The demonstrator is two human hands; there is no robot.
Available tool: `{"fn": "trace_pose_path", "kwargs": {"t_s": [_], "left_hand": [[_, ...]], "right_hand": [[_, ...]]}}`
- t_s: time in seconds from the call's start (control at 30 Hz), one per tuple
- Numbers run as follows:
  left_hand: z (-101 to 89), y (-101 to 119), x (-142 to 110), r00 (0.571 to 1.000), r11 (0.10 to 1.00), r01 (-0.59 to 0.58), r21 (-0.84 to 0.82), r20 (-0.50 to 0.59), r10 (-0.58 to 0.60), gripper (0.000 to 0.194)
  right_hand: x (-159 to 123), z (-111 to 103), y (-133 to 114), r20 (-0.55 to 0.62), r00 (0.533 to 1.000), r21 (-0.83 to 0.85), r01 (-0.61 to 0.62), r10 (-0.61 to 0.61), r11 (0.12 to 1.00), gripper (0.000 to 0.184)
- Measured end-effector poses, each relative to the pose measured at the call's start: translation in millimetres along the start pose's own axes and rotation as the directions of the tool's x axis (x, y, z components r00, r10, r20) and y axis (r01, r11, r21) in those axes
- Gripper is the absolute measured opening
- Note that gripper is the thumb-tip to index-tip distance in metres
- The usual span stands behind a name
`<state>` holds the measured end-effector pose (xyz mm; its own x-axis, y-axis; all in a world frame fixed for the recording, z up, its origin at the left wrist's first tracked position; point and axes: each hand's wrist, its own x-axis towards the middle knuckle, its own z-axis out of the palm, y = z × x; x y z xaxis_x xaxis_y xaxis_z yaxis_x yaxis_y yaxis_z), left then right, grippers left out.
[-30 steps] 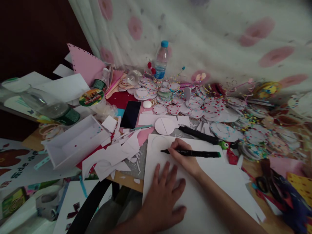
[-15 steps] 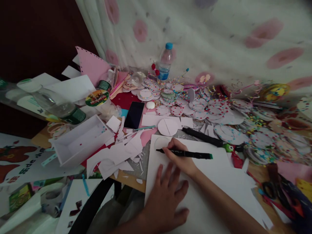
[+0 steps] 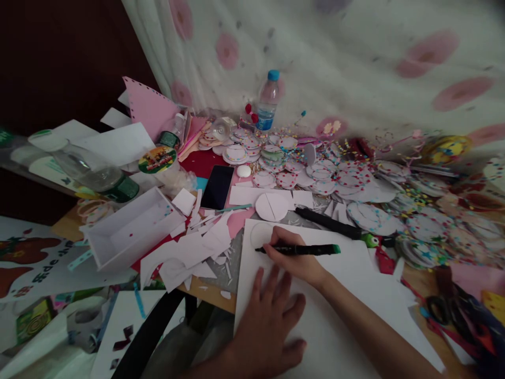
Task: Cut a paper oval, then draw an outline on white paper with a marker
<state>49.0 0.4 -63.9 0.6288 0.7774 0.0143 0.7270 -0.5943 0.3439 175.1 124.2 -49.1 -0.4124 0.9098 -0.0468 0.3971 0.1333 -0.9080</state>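
Note:
My left hand [image 3: 268,321] lies flat with fingers spread on a large white sheet of paper [image 3: 347,310] at the table's near edge. My right hand [image 3: 294,255] is closed round a black marker with a green end [image 3: 311,249]. Its tip touches the sheet's upper left corner beside a faint round outline [image 3: 260,231]. A second black marker [image 3: 327,221] lies just beyond the sheet. A white paper disc with fold lines [image 3: 271,206] sits above it.
White paper scraps [image 3: 193,247] and an open white box [image 3: 130,229] lie to the left. A dark phone [image 3: 218,186], a water bottle [image 3: 267,101] and several decorated paper discs [image 3: 315,173] fill the back. Scissors [image 3: 445,310] lie at the right.
The view shifted slightly. My right hand has moved the marker tip a little along the round outline; my left hand stays flat on the sheet.

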Motion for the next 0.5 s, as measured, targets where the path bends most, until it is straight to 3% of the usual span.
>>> {"fn": "trace_pose_path", "kwargs": {"t_s": [0.5], "left_hand": [[-1.1,1,0,1.0,1.0,-0.001,-0.03,0.017,0.001,0.064]], "right_hand": [[2,-18,6,0.03,1.0,0.028,0.0,-0.001,1.0,0.024]]}}
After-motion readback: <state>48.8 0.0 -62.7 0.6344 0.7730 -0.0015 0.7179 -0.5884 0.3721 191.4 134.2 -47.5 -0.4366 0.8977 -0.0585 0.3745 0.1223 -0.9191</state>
